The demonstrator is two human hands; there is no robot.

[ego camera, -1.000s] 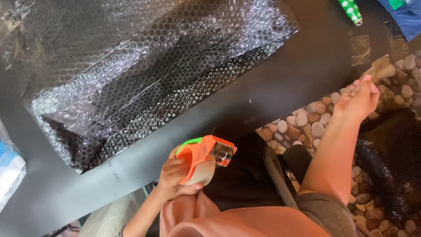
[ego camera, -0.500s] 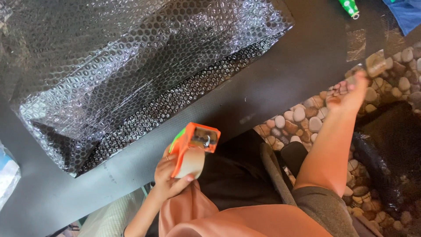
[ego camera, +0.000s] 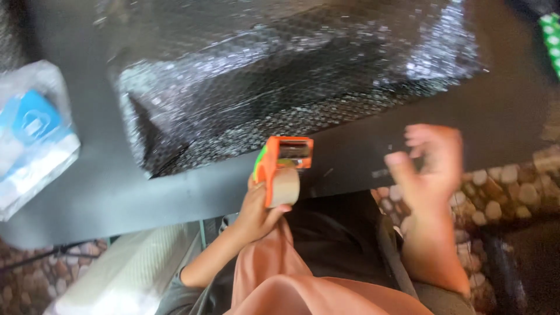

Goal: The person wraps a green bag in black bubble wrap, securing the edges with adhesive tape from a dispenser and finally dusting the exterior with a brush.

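The left hand (ego camera: 259,210) is clamped around an orange tape dispenser (ego camera: 283,169) at the frame's centre, just at the near edge of the dark surface (ego camera: 87,192); it looks light and rigid, best gripped by its handle, away from the cutter; the right hand (ego camera: 429,166), blurred, hangs with fingers spread, holding nothing; a bubble-wrapped parcel (ego camera: 280,76) lies above; a blue-and-white packet (ego camera: 32,140) sits at left.

Glossy black bubble wrap (ego camera: 280,76), dimpled and glinting, lies on the smooth matt dark table (ego camera: 496,122), beside an orange plastic dispenser (ego camera: 283,169) with a dull tan tape roll, a shiny clear-and-blue plastic pack (ego camera: 32,134) at the left edge, rough pebble floor (ego camera: 501,192) below
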